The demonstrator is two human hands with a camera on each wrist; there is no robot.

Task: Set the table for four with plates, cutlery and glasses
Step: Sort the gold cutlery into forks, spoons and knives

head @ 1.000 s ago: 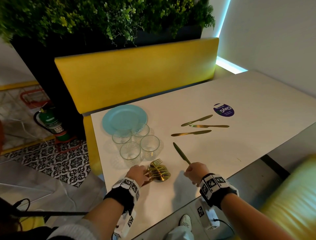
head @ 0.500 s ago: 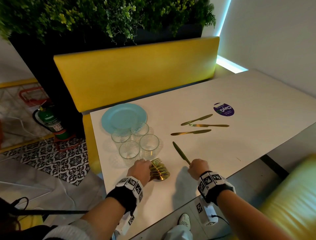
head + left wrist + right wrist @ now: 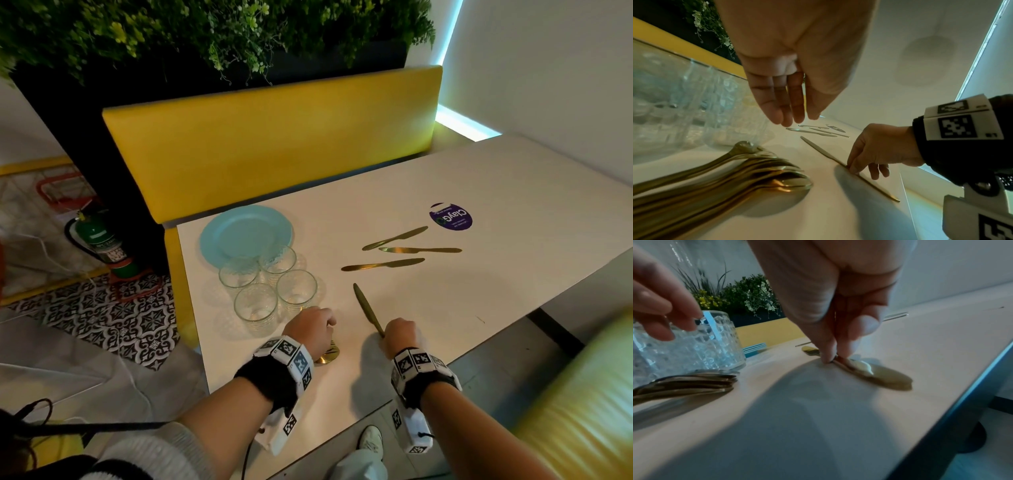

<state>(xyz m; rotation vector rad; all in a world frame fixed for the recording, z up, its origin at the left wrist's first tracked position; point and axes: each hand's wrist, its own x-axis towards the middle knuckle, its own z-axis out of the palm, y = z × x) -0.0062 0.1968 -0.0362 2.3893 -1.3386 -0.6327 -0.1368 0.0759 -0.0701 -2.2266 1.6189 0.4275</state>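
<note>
On the white table (image 3: 479, 291) my right hand (image 3: 400, 334) pinches the handle of a gold knife (image 3: 364, 305) that lies flat near the front edge; the right wrist view shows its fingertips (image 3: 826, 358) pressing it down. My left hand (image 3: 310, 329) hovers with straight fingers (image 3: 785, 105) just above a pile of gold spoons and forks (image 3: 756, 172) and holds nothing. Behind the pile stand several clear glasses (image 3: 255, 303) and a stack of light blue plates (image 3: 246, 233). Three more gold knives (image 3: 383, 265) lie loose mid-table.
A purple round sticker (image 3: 450, 216) sits on the table past the knives. A yellow bench back (image 3: 274, 144) runs along the far side under a planter. A yellow seat (image 3: 582, 411) is at the near right. A green fire extinguisher (image 3: 99, 240) stands on the floor at left.
My left hand has slid forward and now covers most of the spoon and fork pile. My right hand stays on the knife handle.
</note>
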